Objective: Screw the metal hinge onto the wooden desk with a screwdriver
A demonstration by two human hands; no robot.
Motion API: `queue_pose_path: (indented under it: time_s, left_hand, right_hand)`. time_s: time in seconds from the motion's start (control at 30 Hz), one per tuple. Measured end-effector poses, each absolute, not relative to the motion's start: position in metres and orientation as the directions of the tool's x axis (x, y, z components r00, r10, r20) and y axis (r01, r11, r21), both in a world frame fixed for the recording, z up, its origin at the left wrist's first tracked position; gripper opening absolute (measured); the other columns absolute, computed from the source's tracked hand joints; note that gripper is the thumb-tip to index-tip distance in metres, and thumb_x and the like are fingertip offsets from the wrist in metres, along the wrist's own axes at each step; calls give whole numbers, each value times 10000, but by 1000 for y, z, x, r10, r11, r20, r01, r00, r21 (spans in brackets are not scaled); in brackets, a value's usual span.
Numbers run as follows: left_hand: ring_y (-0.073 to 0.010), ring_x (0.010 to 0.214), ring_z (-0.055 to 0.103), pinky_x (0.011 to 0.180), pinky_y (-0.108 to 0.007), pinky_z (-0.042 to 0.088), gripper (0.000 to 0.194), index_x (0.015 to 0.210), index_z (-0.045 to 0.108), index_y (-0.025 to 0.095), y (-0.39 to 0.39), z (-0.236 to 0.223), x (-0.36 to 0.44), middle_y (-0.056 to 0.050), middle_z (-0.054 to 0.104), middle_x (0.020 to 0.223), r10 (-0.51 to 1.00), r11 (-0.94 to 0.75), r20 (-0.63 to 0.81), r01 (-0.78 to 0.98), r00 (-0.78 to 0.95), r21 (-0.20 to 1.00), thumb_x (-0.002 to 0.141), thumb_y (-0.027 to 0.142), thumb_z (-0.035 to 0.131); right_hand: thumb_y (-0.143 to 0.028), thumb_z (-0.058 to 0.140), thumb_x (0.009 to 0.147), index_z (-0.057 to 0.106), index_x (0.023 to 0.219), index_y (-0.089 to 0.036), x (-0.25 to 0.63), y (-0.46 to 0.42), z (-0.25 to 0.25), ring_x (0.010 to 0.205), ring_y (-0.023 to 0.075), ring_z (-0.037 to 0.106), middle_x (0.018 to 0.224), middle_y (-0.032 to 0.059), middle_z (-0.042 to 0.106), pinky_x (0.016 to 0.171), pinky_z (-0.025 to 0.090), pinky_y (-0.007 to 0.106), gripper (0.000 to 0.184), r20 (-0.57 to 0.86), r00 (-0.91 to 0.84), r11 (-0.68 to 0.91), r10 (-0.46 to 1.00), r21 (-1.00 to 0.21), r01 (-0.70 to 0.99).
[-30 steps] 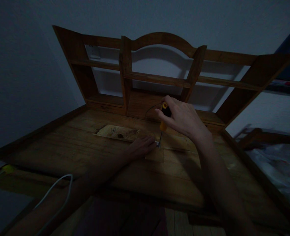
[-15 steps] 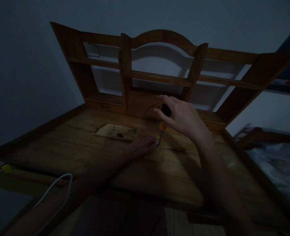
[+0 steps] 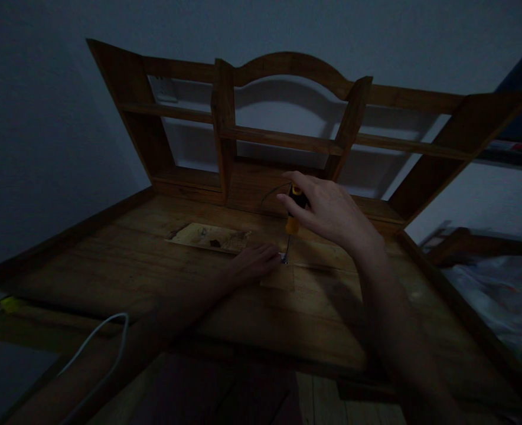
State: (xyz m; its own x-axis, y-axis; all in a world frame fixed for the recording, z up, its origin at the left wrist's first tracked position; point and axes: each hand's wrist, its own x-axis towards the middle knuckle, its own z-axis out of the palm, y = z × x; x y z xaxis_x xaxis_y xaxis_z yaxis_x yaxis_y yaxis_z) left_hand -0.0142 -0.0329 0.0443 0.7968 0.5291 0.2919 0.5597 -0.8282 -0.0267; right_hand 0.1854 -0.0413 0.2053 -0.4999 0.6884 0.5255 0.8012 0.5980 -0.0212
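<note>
Centrally, the tool: a screwdriver [image 3: 292, 225] with a chunky yellow-and-black handle and a slim metal shaft, nearly upright, its tip down at the small shiny metal piece [image 3: 284, 258].
Right hand: the bare right hand [image 3: 334, 213] holds the handle in the crook of thumb and forefinger; those two curve past it, tips apart, while the remaining fingers are hidden.
Left hand: the bare left hand [image 3: 255, 263] lies low, palm down, fingers pressed together and their ends right beside the metal piece; whether they pinch it, I cannot tell.
Metal piece: small and bright, on the desktop just past the left fingertips; its exact shape is too small to read.
Desktop: a broad brown wooden desktop [image 3: 114, 254] with streaky grain, long seams and a raised edging along its sides.
Pale patch: a long, ragged-edged, lighter patch [image 3: 205, 236] with dark blotches, left of the metal piece.
Square patch: a smooth, faintly outlined wooden-toned patch [image 3: 281, 280], near the left fingers.
Shelving: a brown wooden shelf unit [image 3: 279, 138] with upright dividers, straight shelves and an arched top rail, against the plain pale wall [image 3: 43, 106].
Cable: a thin white cable [image 3: 90, 337], looped over the left forearm.
</note>
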Motion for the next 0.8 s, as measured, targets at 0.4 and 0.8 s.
queue_pose_path:
  time_s: [0.4,0.8]
  left_hand:
    - [-215,1030,563,915,-375,491,293,1140,592,156,-22,31,-11,-102,614,1137,521,-838,299,546,799,2,1053,186,315]
    - [-187,961,569,893,-335,473,262,1102,591,164,-18,27,-10,-77,614,1064,550,-832,286,546,785,99,1050,197,336]
  right_hand:
    - [-370,397,1026,607,1181,-184,187,-40,207,949,258,640,1075,108,676,818,442,360,320,533,-511,585,674,37,810]
    - [-265,441,946,577,1265,-174,188,-42,209,1006,273,638,1165,110,670,841,442,368,358,522,-504,568,688,45,822]
